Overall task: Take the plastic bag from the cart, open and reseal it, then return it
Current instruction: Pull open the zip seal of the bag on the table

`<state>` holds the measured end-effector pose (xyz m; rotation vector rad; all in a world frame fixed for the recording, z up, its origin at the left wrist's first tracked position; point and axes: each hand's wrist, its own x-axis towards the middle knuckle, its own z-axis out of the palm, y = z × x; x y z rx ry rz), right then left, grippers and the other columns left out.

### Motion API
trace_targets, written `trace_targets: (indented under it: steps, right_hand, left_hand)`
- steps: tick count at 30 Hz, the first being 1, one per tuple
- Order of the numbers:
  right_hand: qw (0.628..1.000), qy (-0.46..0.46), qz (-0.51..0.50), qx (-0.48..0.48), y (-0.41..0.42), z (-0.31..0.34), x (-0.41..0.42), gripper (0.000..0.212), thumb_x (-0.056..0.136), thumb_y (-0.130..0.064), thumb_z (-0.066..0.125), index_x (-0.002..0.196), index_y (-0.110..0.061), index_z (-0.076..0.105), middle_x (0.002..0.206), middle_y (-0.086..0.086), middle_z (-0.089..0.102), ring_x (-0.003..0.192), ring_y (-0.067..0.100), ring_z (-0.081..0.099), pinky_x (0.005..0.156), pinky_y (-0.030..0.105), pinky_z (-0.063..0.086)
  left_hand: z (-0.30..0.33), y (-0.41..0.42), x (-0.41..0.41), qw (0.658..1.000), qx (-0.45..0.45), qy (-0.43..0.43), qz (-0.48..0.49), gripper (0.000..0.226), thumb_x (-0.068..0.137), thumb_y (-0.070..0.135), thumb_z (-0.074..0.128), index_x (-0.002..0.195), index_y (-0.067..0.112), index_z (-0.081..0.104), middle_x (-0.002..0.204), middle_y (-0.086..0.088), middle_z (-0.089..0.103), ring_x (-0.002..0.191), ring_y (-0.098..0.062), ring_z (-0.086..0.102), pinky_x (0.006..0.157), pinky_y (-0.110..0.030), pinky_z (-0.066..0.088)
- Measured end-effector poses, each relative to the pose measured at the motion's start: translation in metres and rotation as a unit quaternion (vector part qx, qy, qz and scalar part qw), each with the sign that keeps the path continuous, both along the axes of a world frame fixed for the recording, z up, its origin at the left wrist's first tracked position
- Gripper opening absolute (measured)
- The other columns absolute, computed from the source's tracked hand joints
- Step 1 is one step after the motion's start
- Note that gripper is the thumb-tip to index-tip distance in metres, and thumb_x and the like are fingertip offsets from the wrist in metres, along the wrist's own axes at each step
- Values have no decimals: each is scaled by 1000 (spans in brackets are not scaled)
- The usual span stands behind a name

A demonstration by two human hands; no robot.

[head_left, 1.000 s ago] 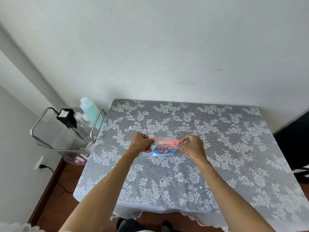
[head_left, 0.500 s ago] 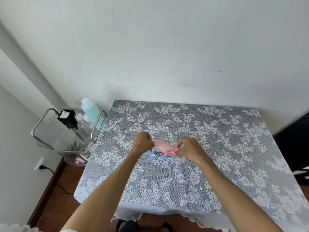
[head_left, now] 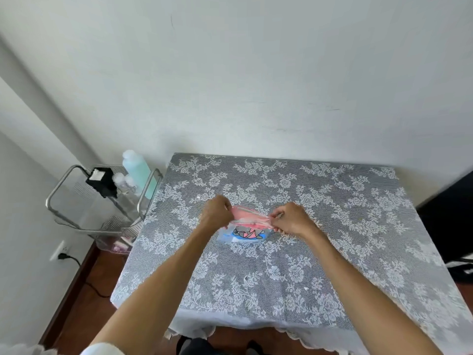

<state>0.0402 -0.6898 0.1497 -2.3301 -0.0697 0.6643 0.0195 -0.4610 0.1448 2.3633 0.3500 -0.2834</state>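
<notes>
Left arm: you reached it forward from the lower left, bare forearm straight, a bit of white sleeve at the elbow.
Left hand (head_left: 216, 212): you held it knuckles up, fingers curled under and pinched closed on the left end of the plastic bag (head_left: 245, 226).
Right arm: you stretched it in from the lower right, bare to the edge of view.
Right hand (head_left: 293, 218): you kept it palm down, fingertips (head_left: 275, 216) pinched on the bag's right end.
Spacing: your hands sat level, apart, facing each other.

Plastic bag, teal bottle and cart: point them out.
plastic bag (head_left: 247, 233), head view, on its printed front panel.
teal bottle (head_left: 138, 171), head view, on its body.
cart (head_left: 60, 183), head view, on its metal handle rail.
</notes>
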Motion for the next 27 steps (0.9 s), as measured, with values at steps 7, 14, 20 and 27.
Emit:
trace_targets:
  steps: [7,14,20,27]
  right_hand:
    - [994,-17,-88,67,-10,-3,0,13,91,-16,67,104,-16,68,78,9,73,52,14,60,46,19,50]
    - [955,86,-167,229,-20,1,4,12,87,-11,70,98,-8,73,81,16,75,59,20,64,62,31,53]
    - [942,118,-160,269,-28,3,2,36,66,-26,84,96,-10,75,77,12,77,57,16,65,56,23,54]
    - [952,95,-180,229,-22,-3,0,38,63,-16,88,96,-16,69,80,15,76,53,14,61,51,21,51]
  left_hand:
    - [12,9,-6,917,-370,112,96,18,86,-4,64,103,-6,61,92,-19,66,66,-20,70,56,-22,59]
    - [9,11,-10,842,-509,115,133,21,85,1,64,106,-5,63,101,-22,66,77,-24,69,65,-26,61]
    - [3,10,-14,860,-490,84,110,29,82,4,70,109,-5,65,100,-17,68,85,-24,64,67,-25,57]
    - [0,4,-14,905,-411,40,106,16,78,0,73,93,-4,66,83,-13,68,65,-18,60,56,-21,52]
